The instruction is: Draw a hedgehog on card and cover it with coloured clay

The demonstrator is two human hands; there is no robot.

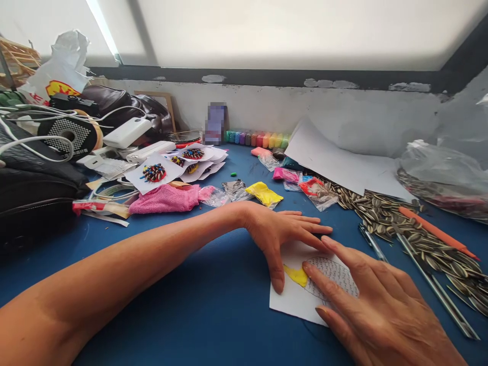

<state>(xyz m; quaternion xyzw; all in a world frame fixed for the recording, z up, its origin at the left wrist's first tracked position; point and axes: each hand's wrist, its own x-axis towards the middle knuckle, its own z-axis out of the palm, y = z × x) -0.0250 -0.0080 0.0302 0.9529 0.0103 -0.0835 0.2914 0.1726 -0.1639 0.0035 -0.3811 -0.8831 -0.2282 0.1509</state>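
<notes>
A white rectangular paper card [287, 301] bearing a scribble-filled, pen-drawn oval [337, 274] lies flat on the blue table top [183, 295], beneath both hands. A thin, soft-looking yellow clay patch [297, 276] sits on the card at the oval's left end. The left hand [276, 229], palm down with fingers spread wide and grasping nothing, rests its thumb on the card's left side and reaches its fingers over the far edge. The right hand [377, 300] is loosely extended and grips nothing; its index fingertip meets the patch's right edge, its thumb by the card's near edge. Spreading goes best with steady left-hand pressure and short, light fingertip strokes, keeping the layer even and inside the drawn line; pressing hard could tear it. Beyond the card, a small shiny yellow plastic packet [265, 194] seems to hold matching clay, and a crumpled clear packet [318, 193] shows red material at one end. Far right of the card, a bulky transparent plastic bag [430, 162] holds dark, partly reddish contents, too unclear to identify.
</notes>
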